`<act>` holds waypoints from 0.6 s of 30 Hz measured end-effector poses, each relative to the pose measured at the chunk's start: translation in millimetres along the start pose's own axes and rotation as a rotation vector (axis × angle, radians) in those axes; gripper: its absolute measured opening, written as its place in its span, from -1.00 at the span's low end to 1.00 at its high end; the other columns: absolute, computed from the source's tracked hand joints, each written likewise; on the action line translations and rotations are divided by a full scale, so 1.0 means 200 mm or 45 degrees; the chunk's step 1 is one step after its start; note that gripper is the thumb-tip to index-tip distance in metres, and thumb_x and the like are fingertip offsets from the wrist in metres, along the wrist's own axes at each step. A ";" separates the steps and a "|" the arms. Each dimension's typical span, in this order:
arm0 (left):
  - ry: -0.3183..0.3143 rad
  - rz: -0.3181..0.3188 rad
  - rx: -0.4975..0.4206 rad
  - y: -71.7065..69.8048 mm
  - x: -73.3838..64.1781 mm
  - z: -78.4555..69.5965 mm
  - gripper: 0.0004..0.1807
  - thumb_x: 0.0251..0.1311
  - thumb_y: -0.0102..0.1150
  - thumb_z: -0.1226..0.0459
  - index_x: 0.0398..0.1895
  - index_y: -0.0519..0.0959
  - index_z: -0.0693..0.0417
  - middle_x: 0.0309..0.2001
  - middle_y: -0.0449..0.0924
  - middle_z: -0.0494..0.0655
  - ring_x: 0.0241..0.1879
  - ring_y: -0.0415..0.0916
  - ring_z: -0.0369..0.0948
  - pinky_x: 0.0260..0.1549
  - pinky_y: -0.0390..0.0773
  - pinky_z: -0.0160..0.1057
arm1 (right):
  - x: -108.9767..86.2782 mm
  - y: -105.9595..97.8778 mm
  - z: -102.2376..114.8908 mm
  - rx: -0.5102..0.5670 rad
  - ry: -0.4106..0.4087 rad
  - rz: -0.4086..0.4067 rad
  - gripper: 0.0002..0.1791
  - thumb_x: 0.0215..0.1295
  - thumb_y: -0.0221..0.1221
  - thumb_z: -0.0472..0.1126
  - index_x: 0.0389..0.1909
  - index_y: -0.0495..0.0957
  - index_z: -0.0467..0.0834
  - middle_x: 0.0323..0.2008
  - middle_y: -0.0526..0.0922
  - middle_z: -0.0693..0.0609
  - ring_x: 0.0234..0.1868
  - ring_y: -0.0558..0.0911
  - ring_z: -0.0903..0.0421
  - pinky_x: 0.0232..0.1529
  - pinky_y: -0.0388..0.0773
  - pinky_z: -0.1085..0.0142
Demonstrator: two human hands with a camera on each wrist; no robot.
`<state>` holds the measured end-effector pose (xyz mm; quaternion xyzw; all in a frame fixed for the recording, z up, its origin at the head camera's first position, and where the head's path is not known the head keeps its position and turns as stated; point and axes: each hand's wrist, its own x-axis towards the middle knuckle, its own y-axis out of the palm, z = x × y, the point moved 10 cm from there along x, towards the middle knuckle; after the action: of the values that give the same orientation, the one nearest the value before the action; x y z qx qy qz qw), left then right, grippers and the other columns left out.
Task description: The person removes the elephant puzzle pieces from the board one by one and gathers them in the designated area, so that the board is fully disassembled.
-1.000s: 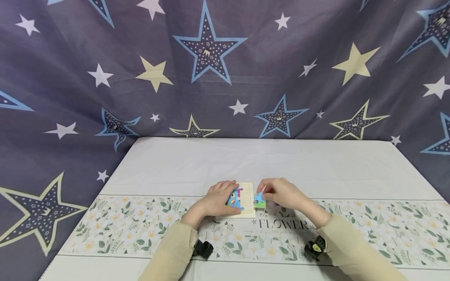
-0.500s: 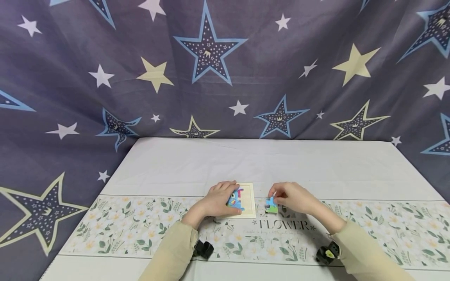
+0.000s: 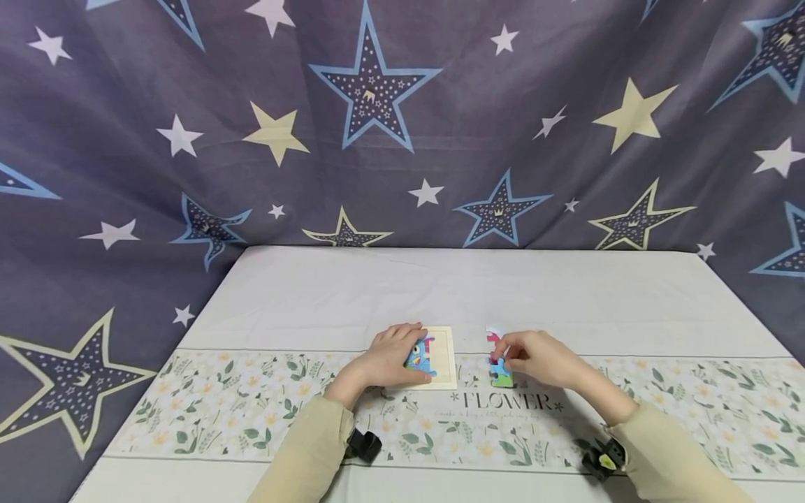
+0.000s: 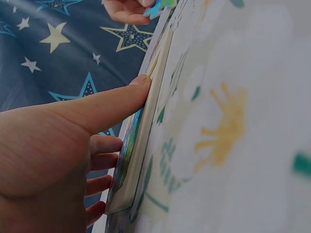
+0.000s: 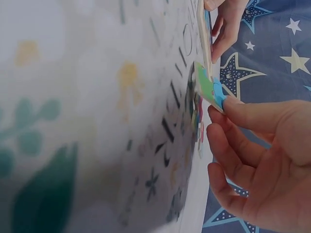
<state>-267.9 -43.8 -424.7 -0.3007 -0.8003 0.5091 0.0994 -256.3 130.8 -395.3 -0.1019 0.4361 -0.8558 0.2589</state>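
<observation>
A wooden puzzle tray lies on the table with a blue bird-like picture fitted in its left part; bare wood shows on the right. My left hand rests over the tray's left side, fingers stretched across it and thumb pressing near the front rim. To the right, my right hand pinches a blue and green puzzle piece between thumb and forefinger, tilted close over the cloth. A pink puzzle piece shows just behind it, partly hidden by the held piece and the fingers.
The white tablecloth has a flowered band with printed "FLOWER" lettering in front of the tray. Behind the table hangs a dark star-patterned curtain. A black wrist camera sits at the left cuff, another black camera at the right.
My right hand has moved right, away from the tray, carrying the blue and green puzzle piece. The pink piece has come into view beside it. My left hand has stayed put.
</observation>
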 end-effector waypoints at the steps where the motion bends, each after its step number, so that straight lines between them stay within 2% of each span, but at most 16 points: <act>1: -0.002 0.000 0.003 0.00 0.00 0.00 -0.13 0.08 0.13 -0.09 0.39 0.06 0.05 0.41 -0.05 -0.01 0.38 -0.14 -0.01 0.29 -0.08 0.07 | 0.00 0.00 0.00 -0.001 0.002 0.002 -0.84 0.20 0.10 -0.35 -0.28 0.58 -0.06 -0.54 0.55 0.14 -0.60 0.41 0.27 -0.55 0.38 0.40; 5: 0.001 -0.006 0.002 0.00 0.00 0.01 -0.13 0.07 0.13 -0.09 0.39 0.06 0.05 0.41 -0.05 -0.01 0.38 -0.13 0.00 0.29 -0.08 0.07 | -0.02 0.01 -0.02 0.000 0.010 0.008 -0.84 0.21 0.09 -0.35 -0.26 0.58 -0.06 -0.55 0.53 0.14 -0.63 0.37 0.28 -0.58 0.36 0.39; 12: 0.002 -0.005 0.003 0.00 0.00 0.00 -0.13 0.07 0.13 -0.09 0.39 0.06 0.06 0.41 -0.05 -0.01 0.38 -0.13 -0.01 0.29 -0.07 0.07 | -0.05 0.02 -0.01 0.015 -0.006 0.023 -0.86 0.19 0.12 -0.34 -0.29 0.57 -0.07 -0.51 0.56 0.16 -0.52 0.47 0.29 -0.50 0.41 0.42; 18: 0.003 -0.010 0.005 0.00 0.00 0.00 -0.13 0.07 0.14 -0.09 0.39 0.07 0.06 0.41 -0.04 0.00 0.38 -0.12 0.01 0.28 -0.06 0.07 | -0.07 0.05 -0.01 0.025 -0.019 0.050 -0.86 0.19 0.12 -0.33 -0.30 0.58 -0.04 -0.51 0.56 0.17 -0.51 0.46 0.33 -0.49 0.42 0.43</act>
<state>-268.4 -43.7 -425.3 -0.2979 -0.8004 0.5098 0.1030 -242.8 135.0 -403.8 -0.0971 0.4275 -0.8541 0.2798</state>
